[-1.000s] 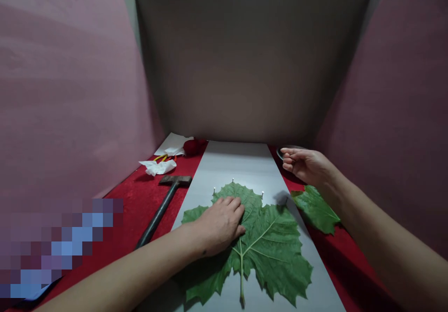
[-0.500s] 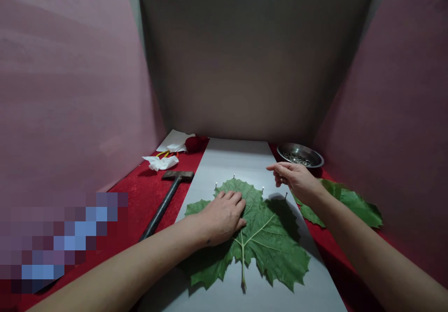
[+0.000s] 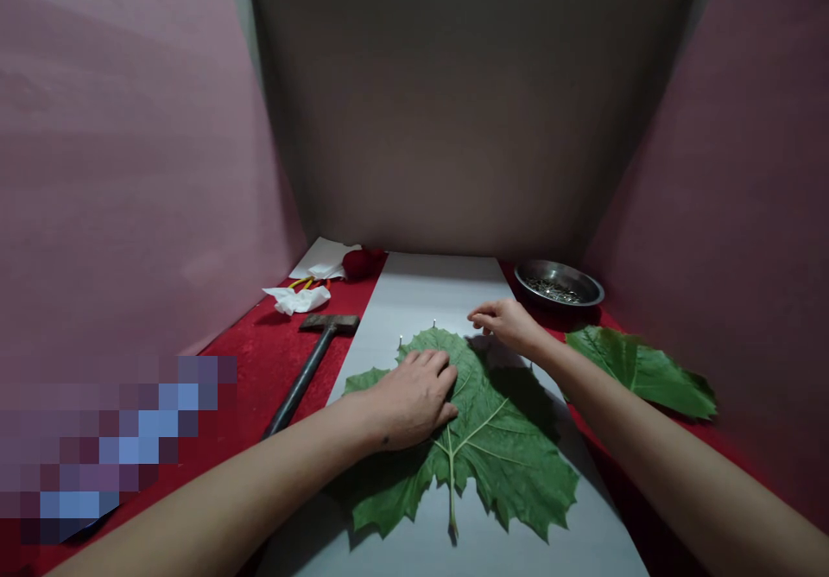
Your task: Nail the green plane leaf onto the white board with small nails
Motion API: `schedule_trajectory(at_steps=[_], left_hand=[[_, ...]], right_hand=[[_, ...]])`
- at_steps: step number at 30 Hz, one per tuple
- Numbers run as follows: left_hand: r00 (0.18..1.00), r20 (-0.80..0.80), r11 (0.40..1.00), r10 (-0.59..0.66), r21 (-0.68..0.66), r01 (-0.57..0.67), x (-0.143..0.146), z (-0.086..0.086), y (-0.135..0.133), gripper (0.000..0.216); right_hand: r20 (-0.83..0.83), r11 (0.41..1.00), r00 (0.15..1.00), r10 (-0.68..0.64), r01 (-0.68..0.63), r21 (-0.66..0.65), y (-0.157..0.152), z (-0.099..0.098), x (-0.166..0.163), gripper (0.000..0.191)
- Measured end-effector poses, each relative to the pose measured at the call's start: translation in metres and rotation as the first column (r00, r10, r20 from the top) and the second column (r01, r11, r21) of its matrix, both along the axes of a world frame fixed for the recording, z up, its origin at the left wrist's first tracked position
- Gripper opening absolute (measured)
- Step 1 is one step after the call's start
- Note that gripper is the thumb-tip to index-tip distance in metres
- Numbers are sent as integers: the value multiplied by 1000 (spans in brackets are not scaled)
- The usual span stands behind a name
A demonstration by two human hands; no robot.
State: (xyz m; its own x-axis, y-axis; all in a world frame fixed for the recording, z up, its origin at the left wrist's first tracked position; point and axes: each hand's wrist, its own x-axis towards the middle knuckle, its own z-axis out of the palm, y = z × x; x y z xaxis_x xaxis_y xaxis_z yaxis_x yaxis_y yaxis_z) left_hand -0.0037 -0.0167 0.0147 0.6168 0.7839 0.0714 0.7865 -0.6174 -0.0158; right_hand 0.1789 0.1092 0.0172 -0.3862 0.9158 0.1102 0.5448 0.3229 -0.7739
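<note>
A large green lobed leaf point(image 3: 479, 447) lies on a long white board point(image 3: 440, 288), its stalk pointing toward me. My left hand point(image 3: 414, 396) rests flat on the leaf's left half, fingers spread. Two small nails stand upright along its far edge, a left nail point(image 3: 400, 340) and a middle nail point(image 3: 433, 324). Just over the leaf's upper right edge is my right hand point(image 3: 509, 326), fingers bent and drawn together. Whatever its fingertips may hold is too small to make out, and the leaf edge beneath is partly hidden.
On the left, a hammer point(image 3: 311, 365) lies on the red cloth point(image 3: 249, 344). Behind it are crumpled white tissue point(image 3: 298, 299) and a dark red ball-like bundle point(image 3: 359, 263). A metal bowl of nails point(image 3: 560, 285) and another green leaf point(image 3: 641, 370) are at right. Pink walls flank both sides.
My right hand has moved left and slightly down, from beside the board to the leaf's upper right edge, covering a nail seen there before. My left hand stays on the leaf.
</note>
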Motion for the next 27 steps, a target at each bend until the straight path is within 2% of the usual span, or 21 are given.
schedule_trajectory(at_steps=[3, 9, 16, 21, 27], left_hand=[[1000, 25, 1000, -4, 0, 4, -1, -1, 0, 31], [1000, 21, 1000, -20, 0, 20, -1, 0, 1, 28], [1000, 5, 1000, -2, -17, 3, -1, 0, 1, 33], [1000, 5, 994, 29, -106, -28, -5, 0, 6, 45], [999, 25, 982, 32, -187, -27, -7, 3, 11, 48]], right_hand=[[6, 1000, 1000, 10, -10, 4, 5, -4, -6, 13], [0, 997, 1000, 18, -18, -72, 8, -14, -13, 15], [-17, 990, 998, 64, -65, -123, 11, -14, -17, 12], [-9, 986, 996, 90, -90, -140, 11, -12, -19, 11], [34, 991, 994, 108, -105, -81, 12, -12, -19, 13]])
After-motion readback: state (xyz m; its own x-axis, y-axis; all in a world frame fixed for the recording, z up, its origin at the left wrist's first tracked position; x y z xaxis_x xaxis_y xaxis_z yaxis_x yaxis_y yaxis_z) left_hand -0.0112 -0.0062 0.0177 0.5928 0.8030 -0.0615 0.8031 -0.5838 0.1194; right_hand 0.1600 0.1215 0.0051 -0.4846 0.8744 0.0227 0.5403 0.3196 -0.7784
